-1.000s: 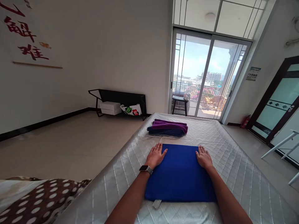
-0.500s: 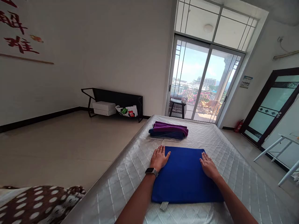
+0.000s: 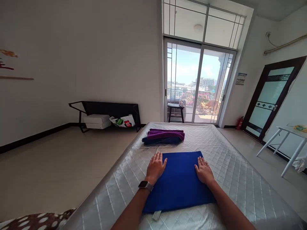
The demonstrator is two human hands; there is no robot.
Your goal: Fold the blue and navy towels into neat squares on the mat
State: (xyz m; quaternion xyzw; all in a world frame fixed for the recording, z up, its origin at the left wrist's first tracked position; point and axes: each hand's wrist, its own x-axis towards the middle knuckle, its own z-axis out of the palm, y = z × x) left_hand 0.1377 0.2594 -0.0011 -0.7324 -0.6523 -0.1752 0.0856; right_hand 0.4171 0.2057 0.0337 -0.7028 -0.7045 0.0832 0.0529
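A blue folded cloth [image 3: 179, 182], towel-like, lies flat on the silver quilted mattress [image 3: 124, 179] in front of me. A small pale tag [image 3: 156, 215] sticks out from its near edge. My left hand [image 3: 155, 166] rests flat along the cloth's left edge, fingers stretched out; a watch [image 3: 145, 185] is on that wrist. On the opposite side, my right hand [image 3: 204, 170] lies flat over the right edge near the far corner, fingers extended. Farther up the mattress sits a stack of folded purple [image 3: 165, 134] and dark blue cloths [image 3: 163, 141].
Brown polka-dot fabric [image 3: 40, 221] lies at the lower left. By the wall stands a black rack [image 3: 110, 108] with white boxes [image 3: 97, 121] and a printed bag [image 3: 122, 121]. A white table [image 3: 292, 129] is at right, beyond the mattress edge. Glass sliding doors [image 3: 183, 80] are at the back.
The camera view has turned slightly right and tilted, so the scene sits farther left. Both hands remain flat on the blue cloth's side edges, with little visible movement against it.
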